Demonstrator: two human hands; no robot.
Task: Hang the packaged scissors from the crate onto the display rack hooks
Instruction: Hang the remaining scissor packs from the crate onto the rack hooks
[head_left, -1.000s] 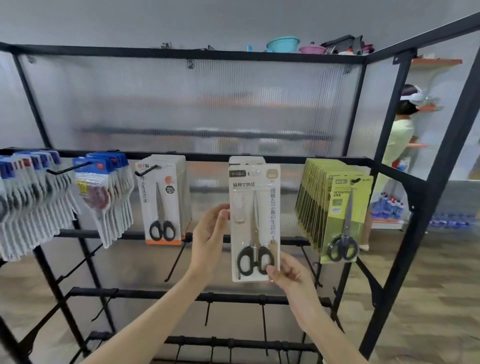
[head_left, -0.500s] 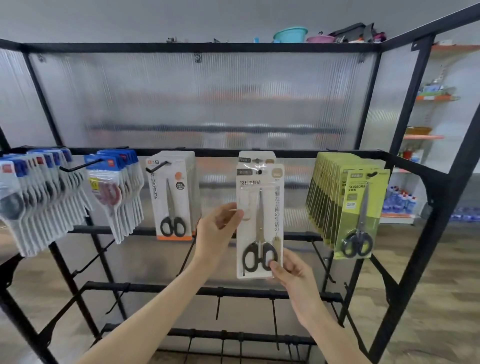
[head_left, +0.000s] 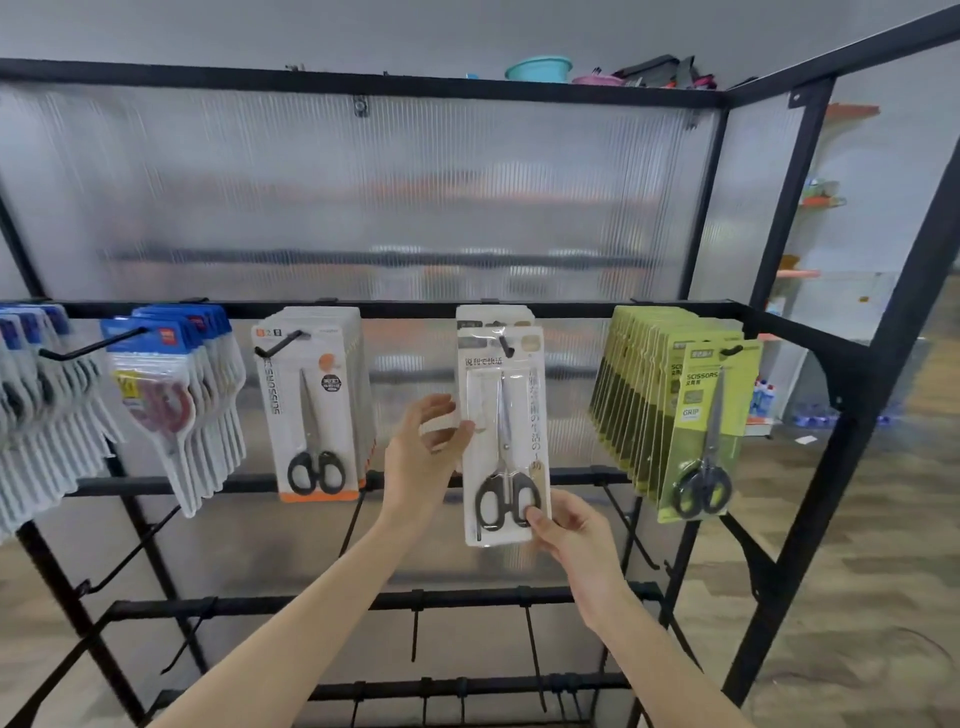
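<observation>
The big black rack (head_left: 717, 312) holds rows of packs. A green stack (head_left: 675, 415) hangs on the right. In the middle, a white scissors pack (head_left: 501, 436) hangs on a hook (head_left: 505, 345) (one more pack sits behind it). Both arms reach up. The left hand (head_left: 423, 457) pinches the pack's left edge with thumb and fingers. The right hand (head_left: 576, 535) pinches its bottom right corner, thumb on the black handles.

A ribbed translucent panel (head_left: 363, 197) stands before a grey wall (head_left: 363, 31). A teal basin (head_left: 537, 68) shows above the panel's top edge. Wood-look floor (head_left: 857, 597) runs right, toward blurred wall shelves (head_left: 841, 156).
</observation>
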